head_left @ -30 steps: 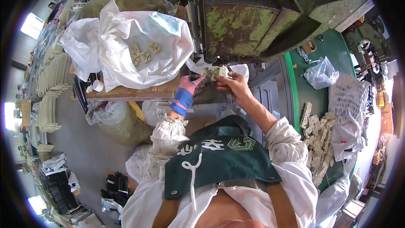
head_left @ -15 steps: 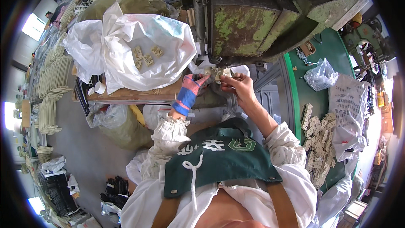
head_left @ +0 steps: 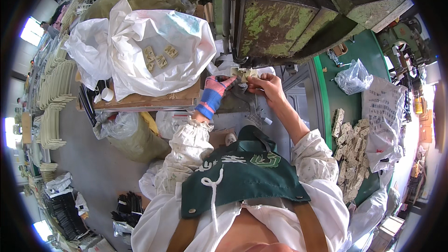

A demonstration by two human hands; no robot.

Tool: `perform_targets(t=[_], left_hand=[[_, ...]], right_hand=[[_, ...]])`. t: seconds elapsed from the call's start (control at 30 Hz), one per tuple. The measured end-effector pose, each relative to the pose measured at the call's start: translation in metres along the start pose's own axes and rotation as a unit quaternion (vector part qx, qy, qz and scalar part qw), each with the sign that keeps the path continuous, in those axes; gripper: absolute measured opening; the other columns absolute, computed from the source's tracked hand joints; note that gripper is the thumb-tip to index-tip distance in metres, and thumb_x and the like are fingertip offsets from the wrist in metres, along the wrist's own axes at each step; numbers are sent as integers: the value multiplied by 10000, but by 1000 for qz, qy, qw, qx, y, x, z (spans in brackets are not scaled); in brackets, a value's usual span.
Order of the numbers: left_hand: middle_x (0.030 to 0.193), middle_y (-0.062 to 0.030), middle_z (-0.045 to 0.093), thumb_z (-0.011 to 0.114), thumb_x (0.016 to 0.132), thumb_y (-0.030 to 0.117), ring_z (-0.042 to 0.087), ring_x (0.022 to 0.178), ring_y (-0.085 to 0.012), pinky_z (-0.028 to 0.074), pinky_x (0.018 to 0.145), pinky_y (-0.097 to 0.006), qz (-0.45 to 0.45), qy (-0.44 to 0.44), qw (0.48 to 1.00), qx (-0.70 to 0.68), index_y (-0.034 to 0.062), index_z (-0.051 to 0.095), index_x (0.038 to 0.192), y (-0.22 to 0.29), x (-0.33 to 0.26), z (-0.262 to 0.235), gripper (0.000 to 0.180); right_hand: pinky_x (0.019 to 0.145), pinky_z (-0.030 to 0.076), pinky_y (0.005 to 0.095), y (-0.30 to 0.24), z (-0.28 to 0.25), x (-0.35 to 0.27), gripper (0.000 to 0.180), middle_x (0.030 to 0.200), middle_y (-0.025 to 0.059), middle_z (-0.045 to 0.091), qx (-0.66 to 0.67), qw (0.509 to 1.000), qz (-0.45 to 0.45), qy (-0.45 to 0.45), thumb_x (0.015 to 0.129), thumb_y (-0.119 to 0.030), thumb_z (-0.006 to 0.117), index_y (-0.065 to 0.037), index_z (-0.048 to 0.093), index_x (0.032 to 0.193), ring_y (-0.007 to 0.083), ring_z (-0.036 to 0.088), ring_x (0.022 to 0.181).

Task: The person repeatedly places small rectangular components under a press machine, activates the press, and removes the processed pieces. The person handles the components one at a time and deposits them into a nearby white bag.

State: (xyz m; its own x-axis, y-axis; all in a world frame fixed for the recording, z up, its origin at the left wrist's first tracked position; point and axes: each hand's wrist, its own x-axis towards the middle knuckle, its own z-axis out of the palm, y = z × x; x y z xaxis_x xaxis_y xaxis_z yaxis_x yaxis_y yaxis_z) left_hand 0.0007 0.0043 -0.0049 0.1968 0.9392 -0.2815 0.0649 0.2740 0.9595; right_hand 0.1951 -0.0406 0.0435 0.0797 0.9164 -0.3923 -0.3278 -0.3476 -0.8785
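A small beige plate with raised parts (head_left: 241,72) lies under the lower end of a worn green and black press (head_left: 275,25). My left hand (head_left: 215,91), in a pink and blue glove with dark fingertips, grips its left end. My bare right hand (head_left: 269,87) is closed in a pinch at its right end. What the plate rests on is mostly hidden by my fingers and the machine. On the left, a white plastic sack (head_left: 133,72) is spread open with several similar beige plates (head_left: 161,60) inside.
A wooden board (head_left: 154,104) lies beneath the sack. On the right stands a green table (head_left: 361,51) with a heap of beige plates (head_left: 350,151) and a clear plastic bag (head_left: 353,78). Stacked cream wire frames (head_left: 53,116) line the far left; a stuffed bag (head_left: 135,140) sits on the floor.
The plate has come down level under the press, and my right hand's fingers have closed in at its right end. My left hand has shifted slightly right. My view has tilted a little.
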Motion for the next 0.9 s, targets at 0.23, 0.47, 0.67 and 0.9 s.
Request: perform_targets(t=[0.23, 0.47, 0.67, 0.9], left_hand=[[723, -23, 640, 712, 787, 298, 585, 621, -86, 438, 503, -216, -41, -16, 996, -71, 15, 672, 862, 13, -8, 5, 295], [705, -33, 632, 722, 778, 295, 552, 561, -77, 415, 474, -230, -6, -18, 997, -70, 24, 669, 856, 4, -2, 4, 287], [694, -33, 629, 734, 768, 303, 552, 553, -89, 425, 496, -231, 3, -18, 997, -78, 24, 669, 854, 7, -4, 3, 299], [737, -40, 645, 708, 793, 271, 598, 613, -109, 465, 537, -227, 5, -34, 998, -52, 14, 668, 893, 5, 1, -1, 278]], right_hand=[[586, 544, 240, 0, 1, -2, 214, 771, 82, 645, -21, 999, -22, -16, 769, -105, 731, -37, 528, 779, 143, 645, 665], [577, 554, 246, -14, -14, -4, 232, 742, 56, 631, -73, 995, -53, -29, 805, -129, 711, -54, 497, 759, 142, 660, 667], [537, 561, 238, -13, -21, 2, 270, 727, 101, 640, -36, 998, -23, -51, 786, -99, 726, -54, 470, 712, 163, 664, 620], [541, 562, 241, -9, -20, 0, 260, 712, 118, 640, -28, 998, -35, -38, 786, -84, 722, -50, 475, 713, 171, 665, 624]])
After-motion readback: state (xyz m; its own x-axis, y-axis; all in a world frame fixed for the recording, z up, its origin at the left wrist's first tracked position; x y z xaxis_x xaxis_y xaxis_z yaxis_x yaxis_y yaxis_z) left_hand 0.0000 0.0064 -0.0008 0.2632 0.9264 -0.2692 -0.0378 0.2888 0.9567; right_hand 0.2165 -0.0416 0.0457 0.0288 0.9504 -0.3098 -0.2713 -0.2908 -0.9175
